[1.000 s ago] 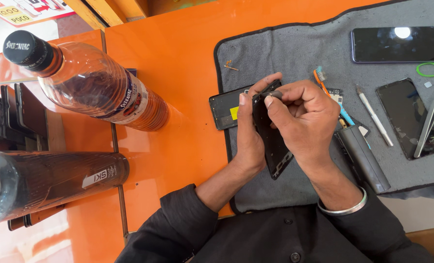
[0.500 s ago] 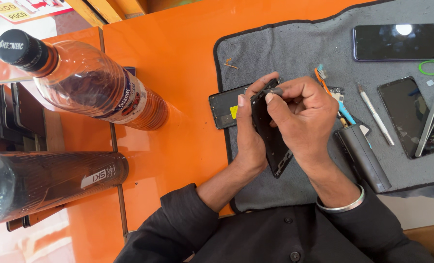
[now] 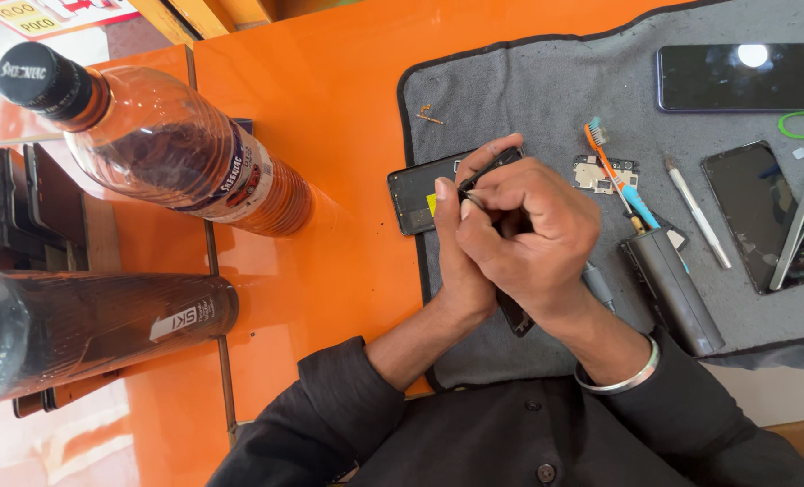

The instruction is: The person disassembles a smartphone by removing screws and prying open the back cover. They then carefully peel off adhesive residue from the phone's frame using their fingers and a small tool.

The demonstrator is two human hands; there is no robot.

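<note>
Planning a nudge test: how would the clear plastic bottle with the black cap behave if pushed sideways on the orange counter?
The plastic bottle stands upright, tall for its base, so it would probably tip rather than slide. Its round body would likely roll once down. It looks mostly full of liquid, so fairly heavy, and the glossy counter may let it skid.

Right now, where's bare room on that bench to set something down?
Free: orange counter between the bottle and the grey mat; also the mat's upper strip left of the dark phone. Crowded: the mat's right side, with toothbrush, second phone, tweezers.
</note>
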